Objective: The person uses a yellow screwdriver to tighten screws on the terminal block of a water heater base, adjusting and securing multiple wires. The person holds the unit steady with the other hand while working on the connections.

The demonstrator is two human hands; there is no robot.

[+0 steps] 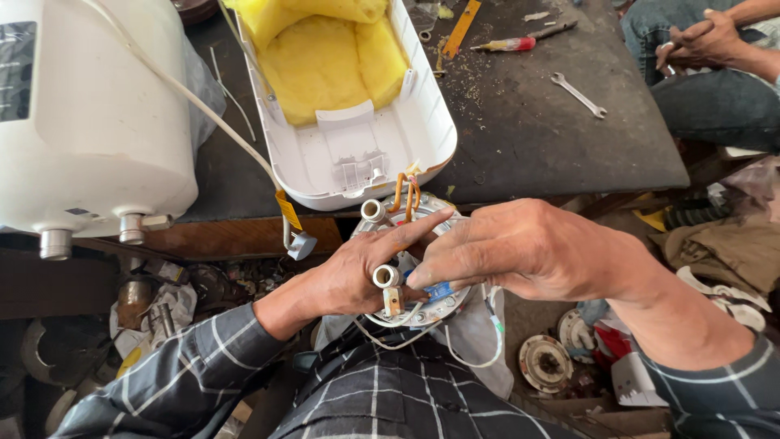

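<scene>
Broadly, from largest to smallest: a dark, gritty table [536, 138] carries a white cylindrical water heater tank [89, 114] with two short metal pipe stubs at its underside, and beside it an opened white plastic heater casing [357, 154], smooth and rounded, lined with lumpy yellow foam insulation [325, 61]. A thin white cord [211, 114] runs from the tank down past the casing. Below the table edge, over the person's lap, a round metal heating-element flange [410, 260] with two stubby tube ends, orange wires [406, 195] and white leads is held between both hands. The left hand [349, 272] cups its near left side, index finger stretched across the top, the other fingers curled round the rim. The right hand [520, 248] lies over its right side, fingers pressed together and flat on the plate. Farther back on the table lie a steel open-ended spanner [578, 95] and a red-and-yellow-handled screwdriver [520, 41]. Another person's clasped hands [703, 41] rest at the upper right.
</scene>
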